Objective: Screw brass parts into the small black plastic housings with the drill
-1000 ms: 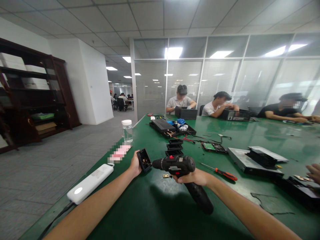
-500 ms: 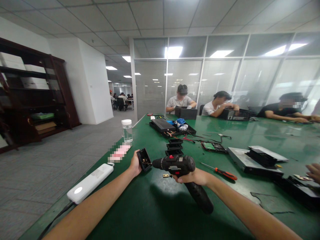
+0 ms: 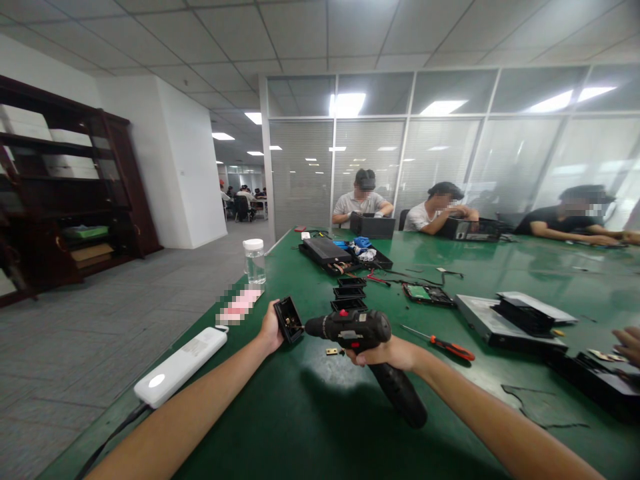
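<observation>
My left hand (image 3: 271, 329) grips a small black open-faced box (image 3: 283, 313) by its left side, its hollow turned toward the drill. Small brass-coloured parts show inside it. My right hand (image 3: 383, 353) is wrapped round the handle of a black cordless drill (image 3: 350, 329) with red details. The drill points left, and its bit reaches the box's inside near the lower right edge; the exact contact is too small to tell. A small brass plate (image 3: 331, 351) lies on the green table just under the drill. Beyond the drill, several similar black frames (image 3: 349, 292) sit in a row.
An orange-handled screwdriver (image 3: 447, 347) lies right of the drill. A white power strip (image 3: 183, 367) and a capped clear jar (image 3: 255, 261) stand along the left edge. Metal drives (image 3: 500, 327) and a circuit-board piece (image 3: 427, 294) lie to the right. Another person's hand (image 3: 627, 343) shows at far right.
</observation>
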A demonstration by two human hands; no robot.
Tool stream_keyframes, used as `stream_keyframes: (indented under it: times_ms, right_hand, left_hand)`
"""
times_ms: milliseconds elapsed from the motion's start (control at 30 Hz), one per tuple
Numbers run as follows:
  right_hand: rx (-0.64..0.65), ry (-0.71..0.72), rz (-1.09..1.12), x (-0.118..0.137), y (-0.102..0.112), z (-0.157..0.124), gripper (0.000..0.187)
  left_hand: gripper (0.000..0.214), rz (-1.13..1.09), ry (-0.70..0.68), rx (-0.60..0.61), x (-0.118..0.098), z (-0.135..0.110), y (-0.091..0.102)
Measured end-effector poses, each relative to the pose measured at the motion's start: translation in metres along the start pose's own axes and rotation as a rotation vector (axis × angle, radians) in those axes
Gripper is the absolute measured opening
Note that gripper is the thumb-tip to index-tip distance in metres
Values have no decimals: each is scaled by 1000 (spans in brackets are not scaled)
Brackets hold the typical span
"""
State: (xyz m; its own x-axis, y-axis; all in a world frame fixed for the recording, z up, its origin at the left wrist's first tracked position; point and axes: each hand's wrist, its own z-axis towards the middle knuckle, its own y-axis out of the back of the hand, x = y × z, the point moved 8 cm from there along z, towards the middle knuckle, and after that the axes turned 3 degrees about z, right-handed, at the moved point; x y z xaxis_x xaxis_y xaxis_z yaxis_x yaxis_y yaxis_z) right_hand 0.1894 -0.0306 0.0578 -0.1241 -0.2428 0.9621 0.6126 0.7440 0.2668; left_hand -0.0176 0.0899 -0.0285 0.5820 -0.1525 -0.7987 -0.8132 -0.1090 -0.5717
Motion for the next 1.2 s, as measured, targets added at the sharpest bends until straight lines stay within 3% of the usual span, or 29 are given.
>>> stream_keyframes:
  times_ms: [1200]
  right_hand:
    - [-15, -7, -28, -2, 1, -1, 28]
  left_hand:
    - [28, -41, -4, -4, -1, -3, -2]
